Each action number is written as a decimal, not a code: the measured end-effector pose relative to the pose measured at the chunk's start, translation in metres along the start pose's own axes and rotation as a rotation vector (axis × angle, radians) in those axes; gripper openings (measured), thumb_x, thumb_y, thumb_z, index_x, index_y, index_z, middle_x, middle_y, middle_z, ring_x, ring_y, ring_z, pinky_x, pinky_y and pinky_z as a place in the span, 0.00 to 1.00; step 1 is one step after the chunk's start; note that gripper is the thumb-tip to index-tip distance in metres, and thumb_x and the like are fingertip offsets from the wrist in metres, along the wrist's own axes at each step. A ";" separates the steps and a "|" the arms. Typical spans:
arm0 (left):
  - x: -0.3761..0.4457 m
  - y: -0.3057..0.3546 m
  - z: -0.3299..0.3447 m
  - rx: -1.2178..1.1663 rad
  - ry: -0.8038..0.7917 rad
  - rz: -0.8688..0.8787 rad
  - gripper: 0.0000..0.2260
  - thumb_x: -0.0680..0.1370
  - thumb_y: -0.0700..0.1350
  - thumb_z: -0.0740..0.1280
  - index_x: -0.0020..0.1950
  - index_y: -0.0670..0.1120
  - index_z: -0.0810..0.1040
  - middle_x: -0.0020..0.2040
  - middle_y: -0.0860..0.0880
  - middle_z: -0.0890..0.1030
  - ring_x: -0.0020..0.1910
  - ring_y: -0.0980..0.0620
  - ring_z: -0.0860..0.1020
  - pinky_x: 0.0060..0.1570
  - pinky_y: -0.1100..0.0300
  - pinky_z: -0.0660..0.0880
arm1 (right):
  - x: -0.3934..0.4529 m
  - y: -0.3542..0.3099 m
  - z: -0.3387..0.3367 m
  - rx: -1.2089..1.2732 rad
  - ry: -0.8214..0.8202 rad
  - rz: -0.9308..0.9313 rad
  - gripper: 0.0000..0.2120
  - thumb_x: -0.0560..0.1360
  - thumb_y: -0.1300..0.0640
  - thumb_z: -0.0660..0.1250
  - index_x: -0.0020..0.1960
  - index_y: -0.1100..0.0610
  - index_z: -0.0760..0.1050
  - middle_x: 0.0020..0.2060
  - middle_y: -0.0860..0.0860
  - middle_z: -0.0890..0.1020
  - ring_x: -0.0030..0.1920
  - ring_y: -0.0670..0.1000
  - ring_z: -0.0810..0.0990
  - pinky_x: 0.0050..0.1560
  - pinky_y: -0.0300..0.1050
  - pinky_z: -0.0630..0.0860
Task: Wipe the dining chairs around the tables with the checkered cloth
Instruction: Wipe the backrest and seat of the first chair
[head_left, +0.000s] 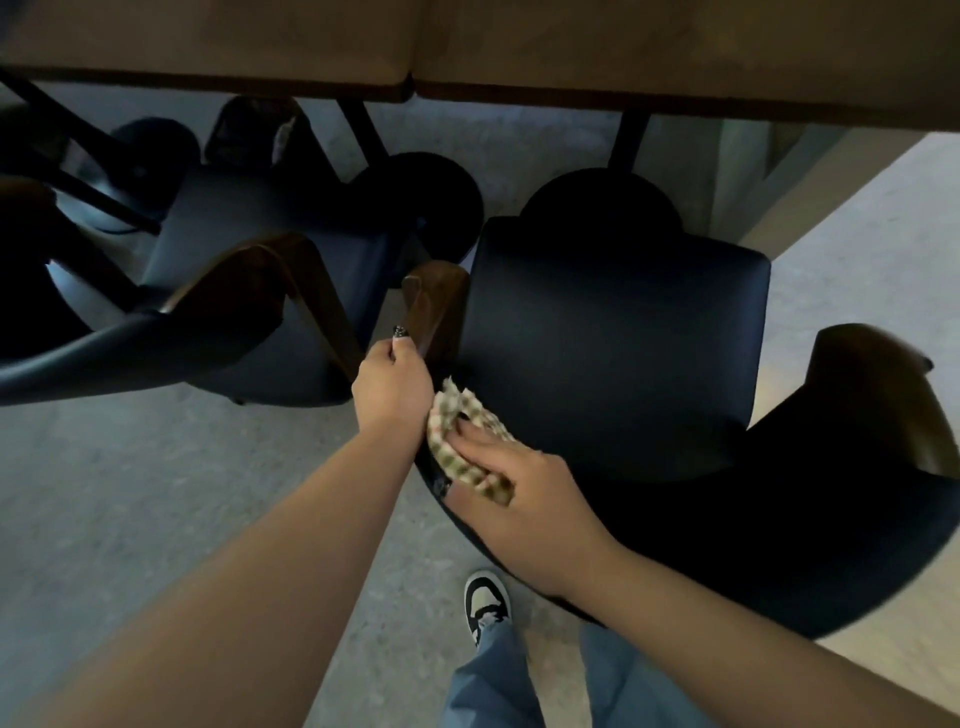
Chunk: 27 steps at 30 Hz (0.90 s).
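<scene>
Arms: we see both our forearms bare, with no sleeves in view.
Left hand (392, 382): our thumbnail carries a dark patterned polish.
Right hand (519, 491): we wear no rings or bands.
Legs: we wear loose blue-grey jeans (491, 680).
Foot: one black-and-pale sneaker (485, 603) with light laces.

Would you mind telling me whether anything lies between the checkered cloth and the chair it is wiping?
Nothing visible does: the right hand presses the checkered cloth straight onto the chair's backrest rim, while the left hand grips the wooden armrest beside it.
</scene>
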<state>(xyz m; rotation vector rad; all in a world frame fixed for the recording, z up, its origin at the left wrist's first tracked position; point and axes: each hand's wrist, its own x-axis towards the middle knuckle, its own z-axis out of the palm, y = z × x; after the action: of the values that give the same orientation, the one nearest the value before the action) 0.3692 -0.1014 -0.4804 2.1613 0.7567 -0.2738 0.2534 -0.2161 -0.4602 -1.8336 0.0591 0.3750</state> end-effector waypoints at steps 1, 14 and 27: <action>-0.004 0.000 -0.002 -0.015 0.003 -0.020 0.18 0.83 0.52 0.54 0.60 0.42 0.77 0.48 0.47 0.77 0.48 0.47 0.75 0.46 0.56 0.65 | 0.000 0.000 -0.003 0.044 0.013 0.037 0.21 0.71 0.50 0.68 0.64 0.49 0.76 0.63 0.37 0.74 0.62 0.27 0.66 0.62 0.21 0.58; -0.038 -0.020 0.010 -0.103 0.084 -0.206 0.23 0.80 0.59 0.56 0.64 0.42 0.73 0.49 0.45 0.74 0.45 0.48 0.70 0.45 0.54 0.63 | 0.005 -0.001 0.009 -0.471 -0.023 -0.101 0.23 0.76 0.62 0.58 0.71 0.58 0.63 0.64 0.55 0.73 0.59 0.56 0.74 0.50 0.38 0.65; -0.038 -0.020 0.010 -0.077 0.067 -0.213 0.23 0.81 0.60 0.54 0.66 0.45 0.71 0.52 0.46 0.75 0.44 0.49 0.71 0.46 0.52 0.66 | 0.094 0.100 -0.017 -0.187 -0.162 0.725 0.13 0.76 0.57 0.60 0.54 0.61 0.79 0.44 0.57 0.81 0.41 0.55 0.80 0.38 0.45 0.77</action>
<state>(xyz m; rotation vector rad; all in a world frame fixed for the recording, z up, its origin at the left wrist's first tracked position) 0.3273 -0.1158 -0.4831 2.0281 1.0222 -0.2781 0.3231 -0.2475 -0.5756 -1.9125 0.6033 1.0609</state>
